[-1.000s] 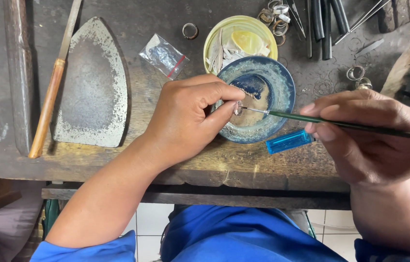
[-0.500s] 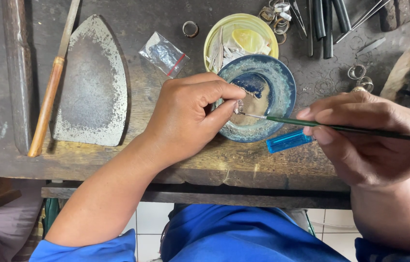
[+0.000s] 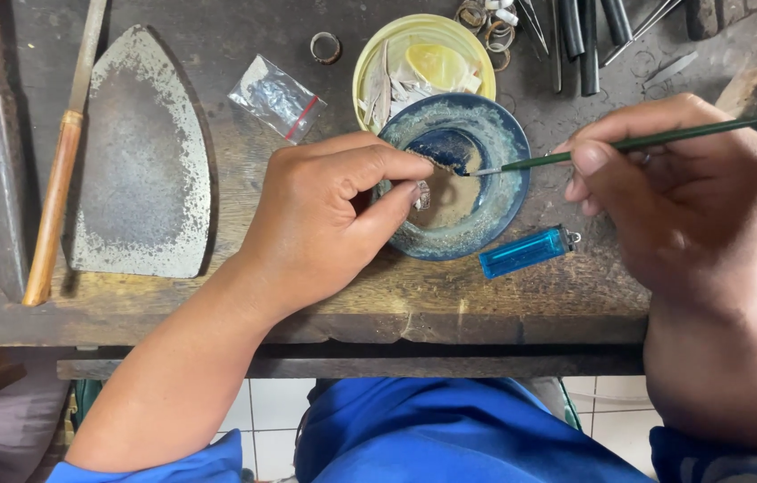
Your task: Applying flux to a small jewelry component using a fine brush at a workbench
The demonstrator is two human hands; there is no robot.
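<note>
My left hand (image 3: 325, 219) pinches a small metal piece (image 3: 421, 195) between thumb and forefinger, over the near rim of a blue ceramic dish (image 3: 497, 143). My right hand (image 3: 683, 192) grips a thin green-handled brush (image 3: 638, 143). Its tip touches the top of the small piece, just above the dish's dark centre. A blue lighter (image 3: 526, 251) lies on the wooden bench just in front of the dish, below the brush.
A yellow bowl (image 3: 369, 63) of scraps sits behind the dish. A flat iron-shaped metal plate (image 3: 141, 152) and a wooden-handled file (image 3: 56, 188) lie at left. A small plastic bag (image 3: 276, 97), a ring (image 3: 326, 46), and pliers and tools (image 3: 584, 36) at the back right.
The brush has tilted so its handle points up and right, and its tip has moved to the upper part of the held piece. My left hand stays over the dish.
</note>
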